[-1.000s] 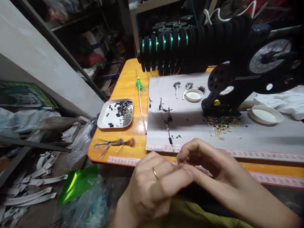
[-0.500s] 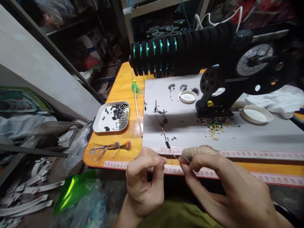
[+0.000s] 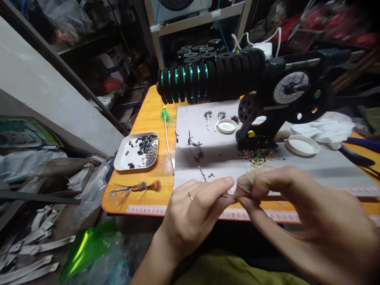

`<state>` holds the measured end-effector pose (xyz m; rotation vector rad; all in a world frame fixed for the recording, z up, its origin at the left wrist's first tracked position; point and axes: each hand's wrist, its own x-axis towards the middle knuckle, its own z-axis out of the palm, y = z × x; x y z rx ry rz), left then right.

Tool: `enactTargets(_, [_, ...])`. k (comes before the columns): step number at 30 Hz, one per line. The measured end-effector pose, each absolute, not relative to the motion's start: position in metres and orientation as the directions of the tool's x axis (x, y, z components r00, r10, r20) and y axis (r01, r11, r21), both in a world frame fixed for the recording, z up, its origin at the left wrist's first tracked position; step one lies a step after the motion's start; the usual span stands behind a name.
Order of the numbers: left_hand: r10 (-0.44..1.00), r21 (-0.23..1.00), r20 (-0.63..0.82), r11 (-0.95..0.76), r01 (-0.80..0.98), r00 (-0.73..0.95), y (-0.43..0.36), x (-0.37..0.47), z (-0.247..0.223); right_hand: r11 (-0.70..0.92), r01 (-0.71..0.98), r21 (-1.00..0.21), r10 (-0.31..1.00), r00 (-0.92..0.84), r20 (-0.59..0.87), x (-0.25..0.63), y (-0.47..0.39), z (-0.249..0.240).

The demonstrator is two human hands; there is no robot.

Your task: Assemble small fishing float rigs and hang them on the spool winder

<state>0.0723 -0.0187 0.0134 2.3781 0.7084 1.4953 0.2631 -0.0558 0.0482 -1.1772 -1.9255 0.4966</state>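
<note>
My left hand (image 3: pixel 197 209), with a ring on one finger, is closed in a pinch on a thin line (image 3: pixel 229 196) in front of the board's near edge. My right hand (image 3: pixel 285 209) pinches the same line just to the right, the fingertips almost touching the left ones. A tan wrap (image 3: pixel 252 180) covers one of its fingers. Beyond my left fingers, small orange and dark pieces (image 3: pixel 202 173) are strung in a row on the grey-white board (image 3: pixel 219 166). My left hand hides the part of the line between.
A white tray (image 3: pixel 118 158) of small black and grey pieces stands left. Behind is a black machine (image 3: pixel 258 134) with discs carrying blue-green line (image 3: pixel 184 75). Colourful small pins (image 3: pixel 258 157) lie by its foot. Two round white dishes, wire bundles (image 3: pixel 142 186) and blue-handled pliers (image 3: pixel 362 144) lie around.
My left hand has moved right and closed on the line beside my right fingertips, covering the black piece that showed there. The camera view has shifted slightly.
</note>
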Motion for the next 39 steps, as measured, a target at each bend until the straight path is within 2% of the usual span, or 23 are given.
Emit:
enactTargets(2, [0.483,0.39,0.751,-0.875,0.287,0.45,-0.017,0.065,0.021,0.544,0.603,-0.584,0.836,-0.325,0.443,0.264,-0.051,0.053])
enactTargets(4, [0.463,0.35,0.722,-0.886,0.305,0.515,-0.017,0.06,0.027,0.558,0.618,-0.554,0.828,-0.361,0.43,0.263,-0.047,0.055])
enactTargets(7, [0.482,0.33,0.731,-0.87,0.367,0.483,-0.021,0.06,0.03,0.489,0.536,-0.689,0.872,-0.324,0.367,0.258,-0.045,0.056])
enactTargets(10, [0.597,0.5,0.727,-0.799,0.334,0.34,-0.027,0.063,0.03,0.365,0.239,-0.9,0.924,-0.209,0.32,0.248,-0.045,0.053])
enactTargets(12, [0.671,0.621,0.695,-0.741,0.255,0.259,-0.031,0.064,0.03,0.37,0.063,-0.927,0.926,-0.107,0.363,0.244,-0.046,0.05])
enactTargets(14, [0.721,0.692,0.658,-0.693,0.204,0.217,-0.034,0.062,0.03,0.486,0.097,-0.869,0.874,-0.081,0.479,0.245,-0.046,0.045])
enactTargets(16, [0.759,0.736,0.62,-0.65,0.189,0.198,-0.036,0.06,0.03,0.63,0.268,-0.729,0.776,-0.251,0.578,0.254,-0.043,0.04])
enactTargets(18, [0.785,0.762,0.591,-0.619,0.191,0.185,-0.037,0.058,0.029,0.724,0.405,-0.558,0.688,-0.477,0.547,0.264,-0.04,0.035])
enactTargets(21, [0.803,0.778,0.563,-0.594,0.202,0.193,-0.038,0.056,0.029,0.738,0.524,-0.425,0.673,-0.531,0.514,0.273,-0.036,0.029])
enactTargets(24, [0.817,0.791,0.539,-0.575,0.21,0.206,-0.037,0.055,0.029,0.713,0.581,-0.394,0.693,-0.498,0.521,0.272,-0.036,0.03])
enactTargets(32, [0.835,0.799,0.506,-0.548,0.248,0.216,-0.028,0.056,0.028,0.673,0.622,-0.401,0.718,-0.417,0.558,0.259,-0.038,0.037])
enactTargets(36, [0.799,0.725,0.543,-0.602,0.335,0.258,-0.027,0.056,0.033,0.75,0.571,-0.334,0.648,-0.532,0.545,0.26,-0.034,0.034])
enactTargets(39, [0.771,0.672,0.567,-0.637,0.377,0.292,-0.027,0.058,0.037,0.808,0.474,-0.35,0.588,-0.628,0.509,0.261,-0.028,0.03])
